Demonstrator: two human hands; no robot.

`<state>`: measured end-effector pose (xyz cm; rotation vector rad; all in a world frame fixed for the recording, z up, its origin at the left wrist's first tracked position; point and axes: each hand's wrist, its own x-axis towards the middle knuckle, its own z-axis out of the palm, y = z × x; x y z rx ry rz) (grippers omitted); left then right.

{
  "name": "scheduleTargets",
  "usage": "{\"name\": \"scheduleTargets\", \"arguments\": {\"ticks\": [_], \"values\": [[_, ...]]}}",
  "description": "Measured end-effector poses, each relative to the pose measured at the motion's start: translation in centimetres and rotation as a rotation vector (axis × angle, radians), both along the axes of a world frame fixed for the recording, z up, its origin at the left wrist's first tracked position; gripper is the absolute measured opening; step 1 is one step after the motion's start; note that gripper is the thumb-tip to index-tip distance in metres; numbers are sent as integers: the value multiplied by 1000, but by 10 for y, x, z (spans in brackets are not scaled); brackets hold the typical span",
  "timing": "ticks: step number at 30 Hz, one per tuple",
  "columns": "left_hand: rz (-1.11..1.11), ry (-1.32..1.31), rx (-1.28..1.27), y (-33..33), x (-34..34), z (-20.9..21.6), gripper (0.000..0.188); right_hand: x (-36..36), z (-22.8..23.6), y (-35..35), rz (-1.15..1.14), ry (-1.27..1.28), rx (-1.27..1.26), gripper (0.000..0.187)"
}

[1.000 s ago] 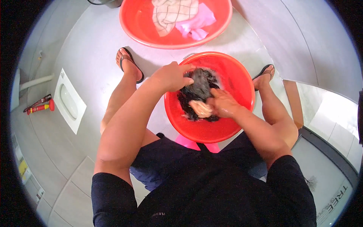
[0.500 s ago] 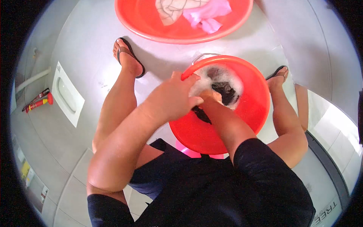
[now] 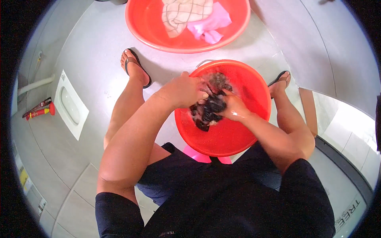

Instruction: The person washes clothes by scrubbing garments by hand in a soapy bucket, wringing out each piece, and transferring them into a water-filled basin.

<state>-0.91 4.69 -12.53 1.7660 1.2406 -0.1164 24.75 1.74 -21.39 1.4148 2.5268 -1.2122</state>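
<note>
Between my knees stands a red bucket (image 3: 222,144) with its wire handle at the far side. A wet, sudsy bundle of black cloth (image 3: 212,107) is bunched up over the bucket's mouth. My left hand (image 3: 186,90) grips the cloth's left side, its fingers partly hidden in it. From the right my right hand (image 3: 234,106) holds the bundle, with the thumb on top and foam on the wrist. Where the cloth's lower part meets the water I cannot make out.
Ahead of the bucket is a wide red basin (image 3: 174,48) holding a checked beige cloth (image 3: 186,16) and a pink cloth (image 3: 210,23). A white squat toilet (image 3: 71,105) is set in the floor at left, near a red and yellow tool (image 3: 41,112). A pink object (image 3: 196,154) shows under the bucket.
My left hand has left the bucket's rim and now grips the black cloth. My right hand has come up out of the suds, and the cloth is raised and bunched between both hands.
</note>
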Motion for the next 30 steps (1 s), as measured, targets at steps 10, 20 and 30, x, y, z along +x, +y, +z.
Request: {"name": "scheduleTargets", "arguments": {"ticks": [10, 20, 30], "values": [[41, 168, 101, -12, 5, -2, 65, -34, -18, 4, 15, -689, -120, 129], [62, 162, 39, -3, 41, 8, 64, -84, -138, 48, 12, -634, -201, 70], [-34, 132, 87, 15, 12, -12, 69, -8, 16, -27, 225, -19, 176, 42]]}}
